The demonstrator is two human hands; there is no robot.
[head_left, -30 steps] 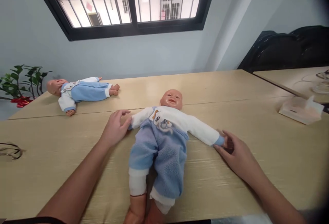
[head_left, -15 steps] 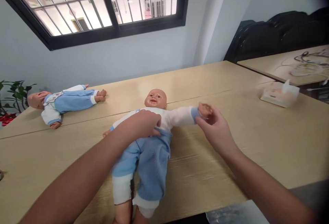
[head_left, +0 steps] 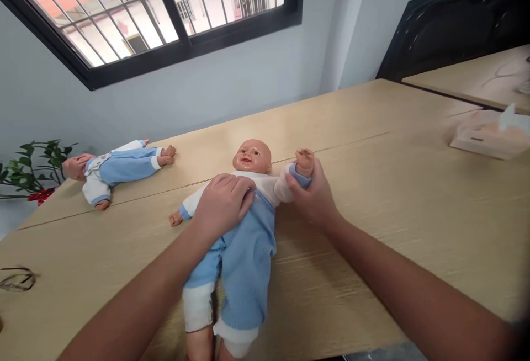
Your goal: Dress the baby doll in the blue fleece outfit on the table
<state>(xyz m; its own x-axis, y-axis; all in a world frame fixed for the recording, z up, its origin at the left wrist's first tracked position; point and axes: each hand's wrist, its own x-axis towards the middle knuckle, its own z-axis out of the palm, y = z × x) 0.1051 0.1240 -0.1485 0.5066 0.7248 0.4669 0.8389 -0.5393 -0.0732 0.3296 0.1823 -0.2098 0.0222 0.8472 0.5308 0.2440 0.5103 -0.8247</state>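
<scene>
A baby doll (head_left: pixel 248 261) lies on its back on the table, head pointing away from me, in a white top and blue trousers with white cuffs. My left hand (head_left: pixel 226 201) rests across its chest, fingers together and curled at the upper edge of the blue cloth; the fingertips are partly hidden. My right hand (head_left: pixel 317 195) is closed around the doll's forearm near the blue cuff (head_left: pixel 301 178). Above my thumb, the doll's small hand (head_left: pixel 305 160) sticks up. The doll's other arm (head_left: pixel 184 212) lies stretched out to the left.
A second doll (head_left: pixel 130 166) in similar clothes lies at the back left by a potted plant (head_left: pixel 35 168). Glasses (head_left: pixel 19 278) are at the left edge. A tissue box (head_left: pixel 491 134) stands on the right. A barred window (head_left: pixel 178 13) and black chairs (head_left: pixel 451 30) are behind the table.
My right hand has brought the doll's arm inward and bent it upward, closer to its body. My left hand has shifted slightly on the chest. The view has turned a little left.
</scene>
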